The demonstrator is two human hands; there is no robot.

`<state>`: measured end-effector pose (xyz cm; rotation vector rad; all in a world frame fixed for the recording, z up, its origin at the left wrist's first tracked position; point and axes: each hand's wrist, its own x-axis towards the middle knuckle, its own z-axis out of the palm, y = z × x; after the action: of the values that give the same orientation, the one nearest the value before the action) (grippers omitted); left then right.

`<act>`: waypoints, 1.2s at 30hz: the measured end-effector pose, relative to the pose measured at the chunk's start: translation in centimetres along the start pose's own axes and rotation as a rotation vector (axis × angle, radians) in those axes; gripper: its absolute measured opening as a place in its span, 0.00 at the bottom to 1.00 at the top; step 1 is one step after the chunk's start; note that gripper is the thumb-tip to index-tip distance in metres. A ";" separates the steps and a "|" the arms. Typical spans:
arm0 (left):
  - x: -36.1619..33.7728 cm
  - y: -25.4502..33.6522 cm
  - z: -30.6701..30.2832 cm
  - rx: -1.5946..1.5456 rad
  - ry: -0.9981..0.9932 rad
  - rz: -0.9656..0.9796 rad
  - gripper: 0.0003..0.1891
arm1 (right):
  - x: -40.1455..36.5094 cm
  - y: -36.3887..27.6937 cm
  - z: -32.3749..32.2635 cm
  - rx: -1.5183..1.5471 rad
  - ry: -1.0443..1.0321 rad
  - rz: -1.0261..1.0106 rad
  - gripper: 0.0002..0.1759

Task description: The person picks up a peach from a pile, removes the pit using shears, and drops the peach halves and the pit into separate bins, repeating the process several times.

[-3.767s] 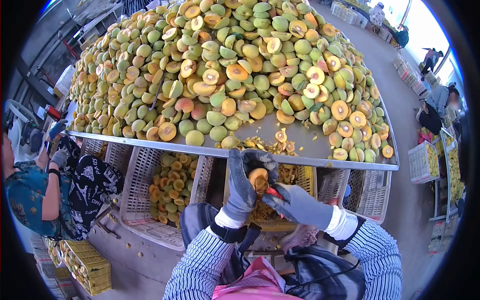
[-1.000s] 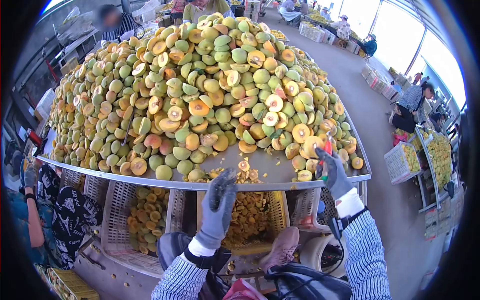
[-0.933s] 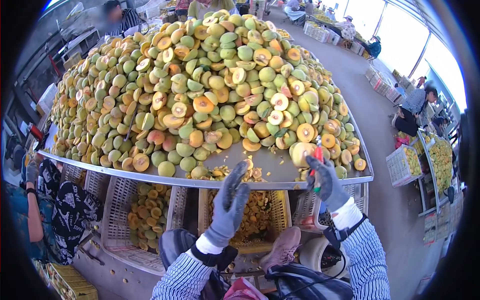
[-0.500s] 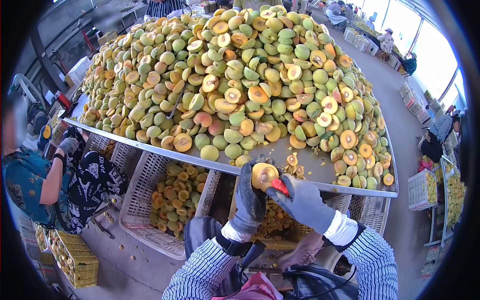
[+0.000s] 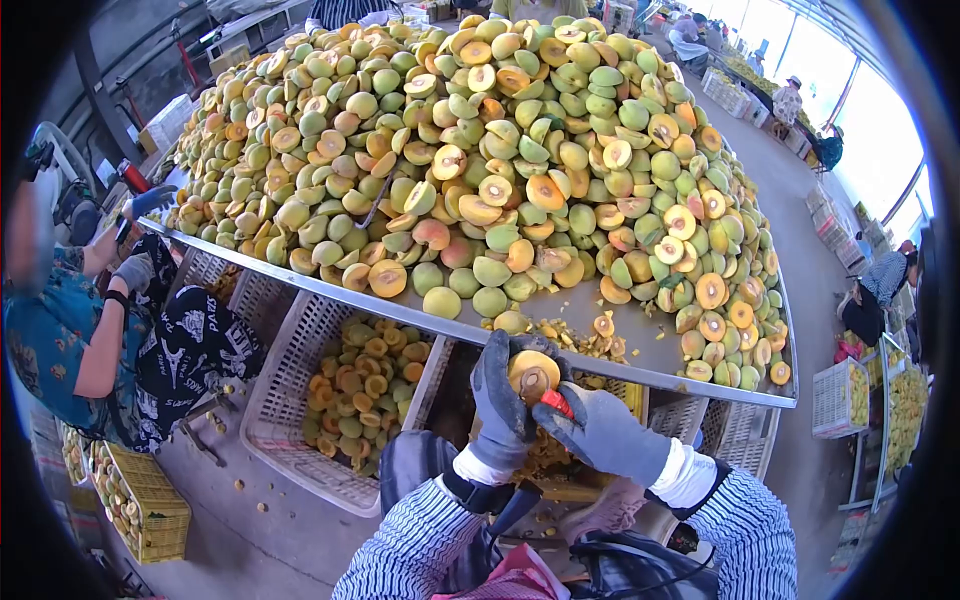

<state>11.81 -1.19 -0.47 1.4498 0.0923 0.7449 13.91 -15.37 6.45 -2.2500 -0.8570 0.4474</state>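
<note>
My left hand (image 5: pixel 503 400), in a grey glove, grips a halved peach (image 5: pixel 533 373) with its cut face and brown pit turned up. My right hand (image 5: pixel 602 433), also gloved, holds a red-handled pitting tool (image 5: pixel 558 403) whose tip is at the pit. Both hands are below the front edge of the metal table (image 5: pixel 640 348), over a yellow crate (image 5: pixel 560 470) of pits and scraps. A huge heap of halved peaches (image 5: pixel 500 150) covers the table above.
A white crate (image 5: pixel 300 400) of pitted halves sits under the table to the left. A co-worker in a patterned apron (image 5: pixel 185 350) sits at far left beside a yellow crate (image 5: pixel 150 505). More crates (image 5: pixel 840 395) and people are at the right along the aisle.
A second ago my right hand reached to the heap's right side and my left was open. Now my left hand holds a peach half and the tool is at its pit.
</note>
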 end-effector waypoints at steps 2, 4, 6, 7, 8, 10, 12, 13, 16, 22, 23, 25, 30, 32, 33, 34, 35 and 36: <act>-0.1 -0.8 -0.1 -0.028 0.013 -0.026 0.19 | -0.2 -0.8 -1.2 0.325 -0.203 0.226 0.30; 0.6 1.6 -0.2 0.279 0.011 0.230 0.18 | -0.4 -1.1 -1.5 0.654 -0.401 0.454 0.30; 0.9 2.0 0.2 0.213 -0.002 0.203 0.16 | -0.7 -0.6 -0.7 0.601 -0.274 0.327 0.29; 1.0 1.7 0.3 0.219 -0.020 0.220 0.14 | -0.8 -0.3 -0.8 0.603 -0.274 0.329 0.29; 0.9 1.5 0.4 0.225 -0.039 0.236 0.12 | -0.8 0.0 -0.9 0.636 -0.331 0.417 0.27; 0.9 1.6 0.6 0.192 -0.085 0.255 0.17 | -1.1 1.1 -1.1 0.669 -0.386 0.500 0.26; 1.0 1.7 0.8 0.163 -0.142 0.275 0.22 | -2.1 2.7 -0.1 1.459 -0.482 0.617 0.25; 1.2 1.9 1.1 0.029 -0.202 0.180 0.17 | -2.5 3.7 0.2 1.445 -0.525 0.510 0.26; 1.8 2.9 1.2 -0.177 -0.334 -0.002 0.18 | -2.7 5.6 -0.6 1.231 -0.527 0.421 0.28; 2.1 2.2 1.4 -0.306 -0.696 -0.188 0.25 | -3.7 5.0 -1.4 1.425 -0.687 0.498 0.29; 1.8 1.8 1.5 -0.303 -0.696 -0.189 0.25 | -3.6 5.2 -1.5 1.264 -0.632 0.464 0.29; 0.9 0.9 2.1 -0.437 -0.526 -0.496 0.27 | -3.2 5.2 -2.0 1.104 -0.577 0.425 0.30; -0.1 1.1 2.8 0.150 -0.221 0.281 0.30 | -2.7 4.2 -3.7 0.775 -0.570 0.533 0.30; 0.5 1.5 1.9 -0.428 -0.546 -0.469 0.34 | -3.6 4.5 -2.6 0.966 -0.567 0.493 0.31; 1.1 3.4 2.3 -0.526 -0.581 -0.443 0.37 | -3.9 4.3 -2.6 1.103 -0.600 0.482 0.31; 1.4 3.4 2.3 -0.527 -0.578 -0.433 0.37 | -4.0 4.2 -2.6 1.239 -0.633 0.470 0.32; 1.4 3.2 2.4 -0.637 -0.562 -0.566 0.37 | -3.8 4.7 -2.7 1.301 -0.728 0.450 0.32; 1.6 3.0 2.4 -0.747 -0.545 -0.695 0.37 | -3.7 4.3 -2.9 1.290 -0.728 0.443 0.32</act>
<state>12.99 -2.61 3.20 0.7641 -0.0959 -0.2026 14.67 -21.68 5.73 -0.9956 -0.1720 1.5436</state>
